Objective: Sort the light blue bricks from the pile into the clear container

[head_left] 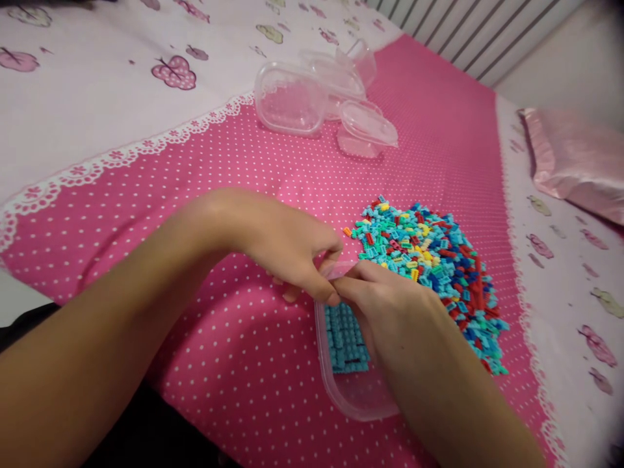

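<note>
My left hand [292,250] reaches in from the left, its thumb and fingers closed together at the far rim of a clear plastic container [361,411]. Against it, the fingertips of my right hand [390,302] are pinched together. Whatever lies between the fingertips is hidden. Inside the container lies a flat block of teal building bricks [345,341], joined in rows; my right hand and forearm cover part of it. Just beyond my right hand spreads a heap of loose small building bricks [422,250] in turquoise, blue, red, green and yellow.
Several clear plastic containers [292,123] and lids stand farther back on the pink dotted bedspread [219,169]. A shiny pink pillow [580,162] lies at the right. White bed rails [458,32] run along the back.
</note>
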Motion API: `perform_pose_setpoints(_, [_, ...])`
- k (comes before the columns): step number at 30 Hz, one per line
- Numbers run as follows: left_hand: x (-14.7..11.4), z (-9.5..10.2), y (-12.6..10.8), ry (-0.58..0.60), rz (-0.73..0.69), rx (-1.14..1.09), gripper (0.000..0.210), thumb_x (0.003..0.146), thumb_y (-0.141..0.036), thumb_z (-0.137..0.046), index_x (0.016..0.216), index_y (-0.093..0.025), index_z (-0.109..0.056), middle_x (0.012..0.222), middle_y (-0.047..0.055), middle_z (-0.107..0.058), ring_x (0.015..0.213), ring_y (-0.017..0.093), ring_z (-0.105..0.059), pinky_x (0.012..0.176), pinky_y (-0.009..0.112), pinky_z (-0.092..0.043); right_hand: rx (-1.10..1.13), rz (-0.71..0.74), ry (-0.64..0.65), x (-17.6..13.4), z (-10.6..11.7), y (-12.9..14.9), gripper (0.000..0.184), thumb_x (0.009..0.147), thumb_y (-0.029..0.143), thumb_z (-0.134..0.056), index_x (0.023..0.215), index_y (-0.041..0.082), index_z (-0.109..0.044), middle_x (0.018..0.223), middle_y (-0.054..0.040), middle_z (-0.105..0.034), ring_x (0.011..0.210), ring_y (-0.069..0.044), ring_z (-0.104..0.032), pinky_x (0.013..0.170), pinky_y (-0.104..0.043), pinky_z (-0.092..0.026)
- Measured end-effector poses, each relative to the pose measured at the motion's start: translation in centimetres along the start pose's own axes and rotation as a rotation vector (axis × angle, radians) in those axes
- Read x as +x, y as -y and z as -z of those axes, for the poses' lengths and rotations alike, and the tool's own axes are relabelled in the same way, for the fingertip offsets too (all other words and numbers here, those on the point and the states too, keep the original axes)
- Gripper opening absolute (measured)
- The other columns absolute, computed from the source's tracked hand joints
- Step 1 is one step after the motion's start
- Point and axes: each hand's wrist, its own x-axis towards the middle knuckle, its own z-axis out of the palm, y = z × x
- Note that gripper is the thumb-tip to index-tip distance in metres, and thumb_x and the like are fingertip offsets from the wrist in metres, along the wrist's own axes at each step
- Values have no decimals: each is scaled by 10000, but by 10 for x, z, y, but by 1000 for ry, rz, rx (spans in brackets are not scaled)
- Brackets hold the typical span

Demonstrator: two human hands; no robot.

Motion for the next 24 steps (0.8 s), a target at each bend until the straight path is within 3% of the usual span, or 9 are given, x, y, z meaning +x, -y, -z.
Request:
perform_pose_setpoints(8, [-1, 0, 7, -48, -5, -76, 200, 783, -354, -798, 815, -213, -660, 703, -52, -734, 582, 123, -643, 497, 202, -368, -6, 96, -14, -4, 1, -1, 338, 960, 91, -454, 980, 200, -774, 899, -77, -724, 725, -165, -630, 692, -281, -470])
perform_pose_setpoints(16, [-2, -2, 7, -65, 1, -52, 179, 796, -334, -803, 809, -218, -666, 688, -64, -729, 570, 123, -649, 464, 192, -356, 2, -13, 39, 0, 2, 3, 212, 919, 122, -594, 966, 224, -774, 933, -60, -721, 746, -187, -633, 618, -322, -373])
perform_pose_setpoints(24, [-2, -1, 6, -82, 29, -44, 182, 767, -334, -813, 816, -223, -677, 690, -56, -731, 572, 135, -633, 488, 222, -360, 43, 28, 21, -2, -6, 0, 240, 963, 151, -553, 1051, 233, -761, 950, -51, -704, 769, -201, -619, 661, -363, -353])
